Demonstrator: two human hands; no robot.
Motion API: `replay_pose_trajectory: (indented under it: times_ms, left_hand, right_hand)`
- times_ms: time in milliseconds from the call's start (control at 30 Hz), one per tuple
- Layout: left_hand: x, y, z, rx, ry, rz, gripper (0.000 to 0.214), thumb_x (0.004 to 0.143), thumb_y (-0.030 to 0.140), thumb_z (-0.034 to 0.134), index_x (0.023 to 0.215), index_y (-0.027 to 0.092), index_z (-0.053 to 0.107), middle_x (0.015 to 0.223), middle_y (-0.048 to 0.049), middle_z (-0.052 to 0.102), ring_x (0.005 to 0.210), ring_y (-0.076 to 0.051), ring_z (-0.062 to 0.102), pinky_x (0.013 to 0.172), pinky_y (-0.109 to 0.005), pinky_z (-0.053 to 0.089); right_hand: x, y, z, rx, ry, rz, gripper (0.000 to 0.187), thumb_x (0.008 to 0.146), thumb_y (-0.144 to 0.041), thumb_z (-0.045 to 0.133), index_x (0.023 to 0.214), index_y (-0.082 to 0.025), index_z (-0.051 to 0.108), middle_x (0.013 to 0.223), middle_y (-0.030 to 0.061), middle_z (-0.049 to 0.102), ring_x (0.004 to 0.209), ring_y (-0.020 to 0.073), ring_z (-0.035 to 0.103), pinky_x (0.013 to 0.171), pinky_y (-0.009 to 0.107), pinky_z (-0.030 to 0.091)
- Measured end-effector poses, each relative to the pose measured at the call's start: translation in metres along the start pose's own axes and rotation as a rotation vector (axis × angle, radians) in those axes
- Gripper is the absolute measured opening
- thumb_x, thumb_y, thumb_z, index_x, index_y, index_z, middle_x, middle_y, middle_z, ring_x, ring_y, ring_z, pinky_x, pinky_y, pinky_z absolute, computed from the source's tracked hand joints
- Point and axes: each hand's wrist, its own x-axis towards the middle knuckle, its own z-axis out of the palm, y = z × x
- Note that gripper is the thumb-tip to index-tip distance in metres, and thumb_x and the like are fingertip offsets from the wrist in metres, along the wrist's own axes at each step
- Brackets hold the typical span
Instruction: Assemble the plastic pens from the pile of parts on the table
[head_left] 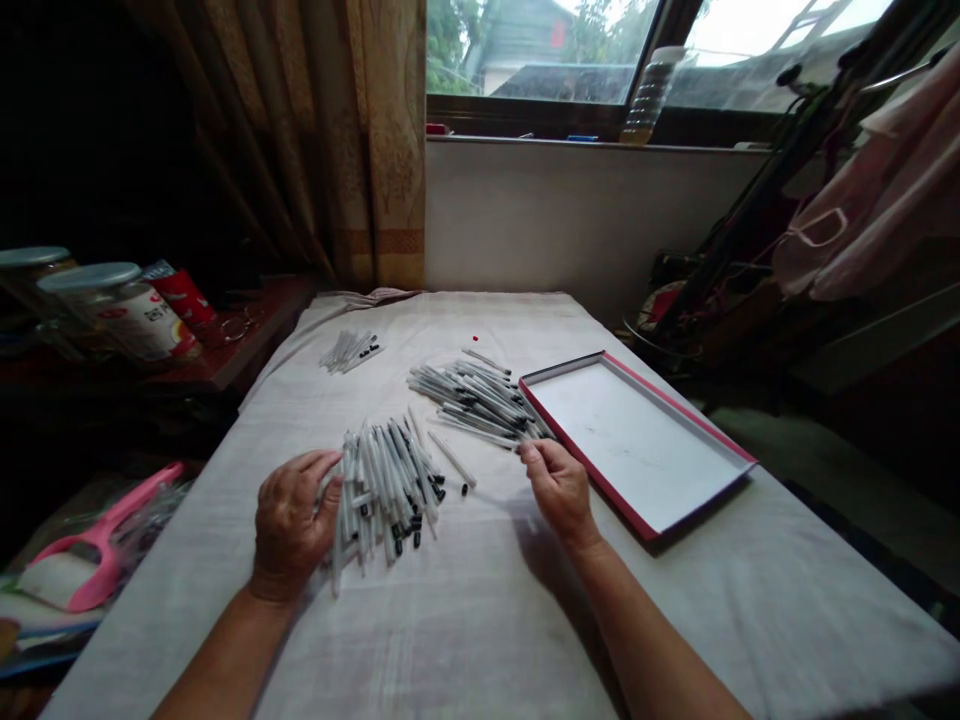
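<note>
My left hand (294,522) rests at the left edge of a near pile of clear-barrelled pens (386,480), its thumb and fingers apart and curved around the pile's side. Short black caps (416,530) lie among and below these pens. My right hand (559,490) is closed in a pinch at the near end of a slim pen (480,432), beside a second pile of pens (472,390). Its fingertips partly hide that end. Between the piles, a single pen (452,458) lies next to a loose black cap (464,490).
A shallow red-edged box lid (637,450) with a white inside lies right of my right hand. Farther back are a small group of clear tubes (349,352) and a tiny red piece (475,338). Jars (120,310) stand on a side table at left; pink-handled scissors (105,540) lie below.
</note>
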Motion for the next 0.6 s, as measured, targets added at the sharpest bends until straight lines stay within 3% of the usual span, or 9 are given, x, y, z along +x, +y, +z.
replay_pose_trajectory:
  times_ms: [133, 233, 400, 600]
  left_hand:
    - [0.004, 0.037, -0.009, -0.004, -0.092, 0.202, 0.034, 0.093, 0.029, 0.058, 0.126, 0.021, 0.055, 0.117, -0.0120, 0.068, 0.115, -0.026, 0.061, 0.102, -0.043, 0.043]
    - [0.000, 0.051, -0.011, -0.004, -0.146, 0.227, 0.028, 0.095, 0.028, 0.055, 0.122, 0.021, 0.056, 0.105, -0.0076, 0.072, 0.101, -0.021, 0.066, 0.103, -0.041, 0.042]
    - [-0.008, 0.054, -0.012, -0.059, -0.152, 0.213, 0.008, 0.096, 0.024, 0.054, 0.101, 0.022, 0.059, 0.080, 0.0010, 0.070, 0.074, -0.014, 0.065, 0.096, -0.035, 0.046]
    - [-0.011, 0.053, -0.013, -0.084, -0.204, 0.190, 0.015, 0.097, 0.031, 0.051, 0.095, 0.022, 0.063, 0.077, -0.0004, 0.069, 0.075, -0.017, 0.062, 0.088, -0.036, 0.047]
  right_hand:
    - [-0.019, -0.018, 0.022, 0.190, -0.238, 0.047, 0.041, 0.091, -0.047, 0.051, 0.061, -0.021, 0.061, 0.058, 0.0010, 0.056, 0.058, 0.0160, 0.053, 0.057, 0.027, 0.042]
    - [-0.026, -0.024, 0.031, 0.254, -0.312, 0.082, 0.047, 0.091, -0.052, 0.050, 0.056, -0.021, 0.057, 0.053, -0.0004, 0.050, 0.056, 0.0153, 0.050, 0.055, 0.026, 0.040]
    - [-0.026, -0.020, 0.033, 0.302, -0.344, 0.142, 0.054, 0.089, -0.061, 0.048, 0.052, -0.022, 0.051, 0.050, -0.0016, 0.045, 0.052, 0.0141, 0.045, 0.052, 0.026, 0.037]
    - [-0.026, -0.017, 0.030, 0.306, -0.363, 0.107, 0.051, 0.089, -0.059, 0.050, 0.055, -0.021, 0.057, 0.052, -0.0005, 0.050, 0.052, 0.0143, 0.047, 0.055, 0.027, 0.040]
